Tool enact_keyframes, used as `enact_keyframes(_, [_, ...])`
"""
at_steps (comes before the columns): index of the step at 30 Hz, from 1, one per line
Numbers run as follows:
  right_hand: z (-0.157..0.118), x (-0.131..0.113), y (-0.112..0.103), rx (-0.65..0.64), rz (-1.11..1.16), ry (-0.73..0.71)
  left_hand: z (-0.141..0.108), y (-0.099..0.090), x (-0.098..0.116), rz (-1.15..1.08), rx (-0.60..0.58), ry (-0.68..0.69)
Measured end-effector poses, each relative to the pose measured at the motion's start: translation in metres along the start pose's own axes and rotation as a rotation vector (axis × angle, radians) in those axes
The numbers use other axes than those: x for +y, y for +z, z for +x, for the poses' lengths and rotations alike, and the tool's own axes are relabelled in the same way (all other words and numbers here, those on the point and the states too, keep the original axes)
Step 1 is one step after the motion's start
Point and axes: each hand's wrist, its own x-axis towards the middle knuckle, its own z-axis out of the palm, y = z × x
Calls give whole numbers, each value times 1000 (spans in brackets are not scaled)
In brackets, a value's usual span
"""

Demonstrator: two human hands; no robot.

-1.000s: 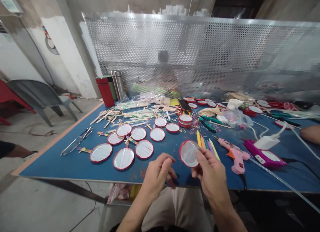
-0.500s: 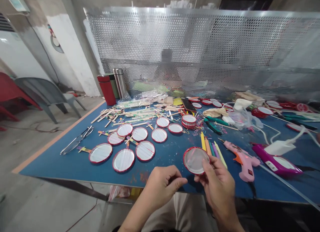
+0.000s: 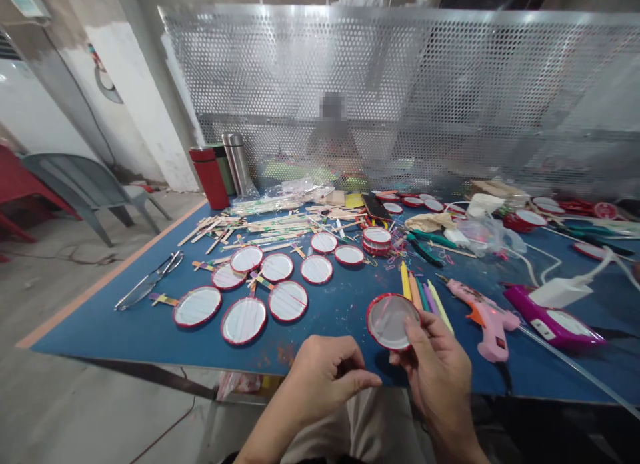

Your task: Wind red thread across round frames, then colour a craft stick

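While pinched at the lower right rim, round red-rimmed disc with clear film (image 3: pixel 392 322) up in the right hand (image 3: pixel 434 374): one digit laid on the near face, the others out of sight behind. Grip closed but light-looking, a pinch at the edge only, no wrap around the full rim. Disc face tilted up toward the head camera. Outline close to round, so no true long axis, just a slight left-right oval from the tilt. Location: up and left of the right hand, between both hands, over the near part of the blue tabletop (image 3: pixel 150 331). Right hand nearer, in contact. Left hand (image 3: pixel 325 377) empty, half curled, fingertips (image 3: pixel 367 381) near the disc's lower edge but apart. Height above the table hard to tell.

Further out: coloured sticks (image 3: pixel 416 294) just beyond the disc, pink hot glue gun (image 3: pixel 487 321) to the right, magenta glue gun (image 3: pixel 553 323) past that. Stack of red rings (image 3: pixel 377 241) ahead, beside green-handled pliers (image 3: pixel 424 249). To the left, similar film discs on wooden stick handles (image 3: pixel 245 321), loose wooden craft sticks (image 3: pixel 260 227) behind them.
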Motion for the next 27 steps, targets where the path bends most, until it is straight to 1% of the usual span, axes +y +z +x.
enact_keyframes(8, [-1,0,0,-12,-15,12,-1,1,0,-15,-6,-15])
enact_keyframes(17, [-3,1,-1,-37,-44,-17,0,0,0,51,-6,-17])
enact_keyframes(27, [-4,3,-3,-42,-47,-2,1,-1,4,73,17,-14])
